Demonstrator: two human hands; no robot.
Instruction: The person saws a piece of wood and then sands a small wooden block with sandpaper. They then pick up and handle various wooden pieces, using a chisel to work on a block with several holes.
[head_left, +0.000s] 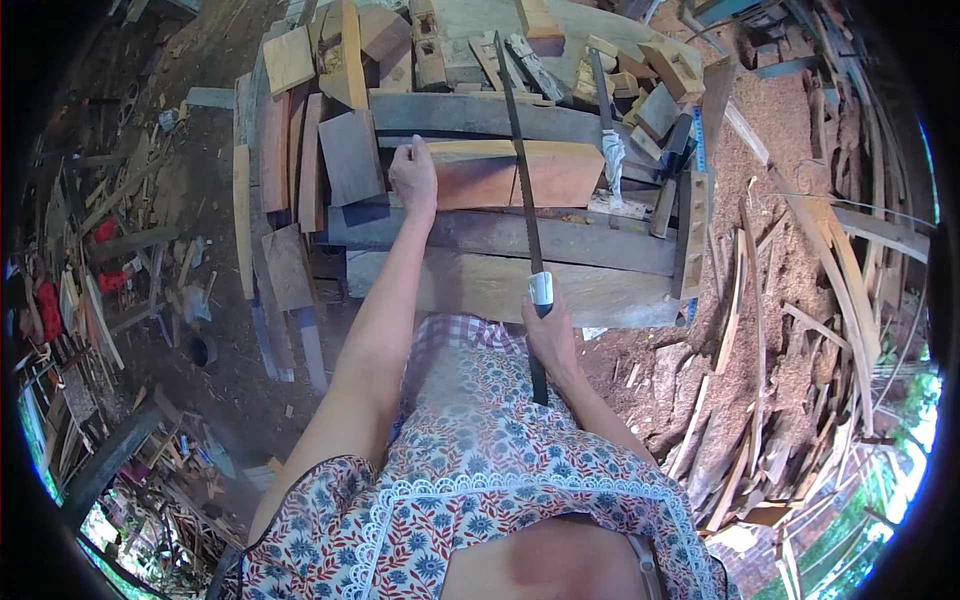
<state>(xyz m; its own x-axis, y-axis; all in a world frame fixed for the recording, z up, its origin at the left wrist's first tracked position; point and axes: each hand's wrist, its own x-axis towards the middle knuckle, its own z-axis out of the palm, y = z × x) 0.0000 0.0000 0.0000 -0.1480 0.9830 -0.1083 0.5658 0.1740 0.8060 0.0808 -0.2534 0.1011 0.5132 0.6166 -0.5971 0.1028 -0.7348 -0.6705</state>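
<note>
A thick reddish-brown wooden block point(465, 175) lies crosswise on the plank workbench point(520, 290). My left hand point(413, 178) is closed on the block's left end, with the thumb on top. In my right hand point(551, 335) is the handle of a long, narrow handsaw point(531, 225), white near the blade and black below. The toothed blade runs away from me across the block, right of its middle. A thin dark cut line shows on the block's near face beside the blade. How deep the blade sits is hard to tell.
Wooden offcuts point(385, 35) are piled along the bench's far side. A second blade-like tool with a white-wrapped handle point(613, 155) lies right of the block. Upright boards point(350, 157) stand at the left. Sawdust and long strips point(750, 310) cover the ground at right.
</note>
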